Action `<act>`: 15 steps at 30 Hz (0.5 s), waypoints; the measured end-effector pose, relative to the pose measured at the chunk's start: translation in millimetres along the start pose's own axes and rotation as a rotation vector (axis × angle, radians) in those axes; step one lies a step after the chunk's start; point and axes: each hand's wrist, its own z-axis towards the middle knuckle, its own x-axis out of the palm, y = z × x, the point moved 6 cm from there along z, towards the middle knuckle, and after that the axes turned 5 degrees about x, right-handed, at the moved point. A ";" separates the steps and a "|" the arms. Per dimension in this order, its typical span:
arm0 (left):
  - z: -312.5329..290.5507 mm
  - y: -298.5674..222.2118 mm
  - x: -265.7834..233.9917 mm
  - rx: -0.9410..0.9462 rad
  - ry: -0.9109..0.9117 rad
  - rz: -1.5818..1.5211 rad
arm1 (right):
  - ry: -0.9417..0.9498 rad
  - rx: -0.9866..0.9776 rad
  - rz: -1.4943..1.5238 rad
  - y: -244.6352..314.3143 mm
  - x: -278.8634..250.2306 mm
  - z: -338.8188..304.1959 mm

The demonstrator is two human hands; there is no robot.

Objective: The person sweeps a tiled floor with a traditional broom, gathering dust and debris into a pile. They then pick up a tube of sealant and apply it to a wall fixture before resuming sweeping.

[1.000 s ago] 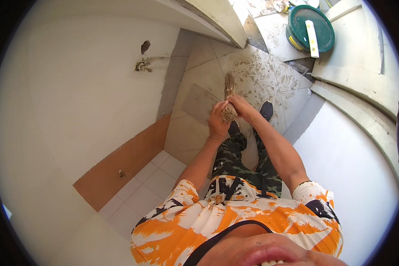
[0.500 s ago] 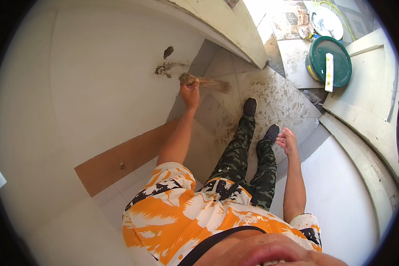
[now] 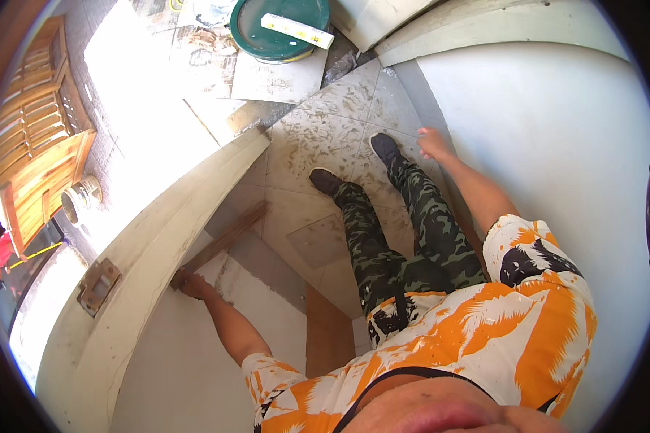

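At the lower left, beside the cream door jamb, my left hand [image 3: 193, 286] is wrapped round the bound end of a stick broom [image 3: 227, 237]. Its thin brown bristles point away toward the dirt-smeared floor tiles [image 3: 303, 148]. Near the right-hand wall, my right hand [image 3: 433, 144] hangs with its fingers curled in, and nothing shows in them. My dark shoes stand on the tiles between the two hands.
The cream door jamb [image 3: 188, 191] carries a rusty metal plate [image 3: 98, 286]. Beyond the doorway stands a bucket with a green lid [image 3: 256, 22], a white bar [image 3: 296, 30] across it. Far left are slatted wooden furniture [image 3: 43, 137], a pail [image 3: 81, 200] and a person in red [image 3: 3, 252].
My view has swung left, bringing the outdoor area into sight. My left hand has carried the broom from the damaged wall patch to beside the jamb. The right fingers have curled in more.
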 end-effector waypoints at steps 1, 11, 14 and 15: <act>5.0 0.5 -0.5 0.034 -0.002 -0.036 | 0.007 0.008 0.086 0.7 9.4 6.3; -172.6 -35.9 66.1 0.129 -0.267 -0.386 | -0.487 -0.139 0.178 13.7 68.9 179.2; -352.8 -79.5 211.9 0.174 0.445 -0.443 | -0.575 -0.188 0.017 43.3 91.3 254.0; -408.7 -85.5 255.0 0.135 0.705 -0.488 | -0.585 -0.176 -0.023 54.7 98.4 271.8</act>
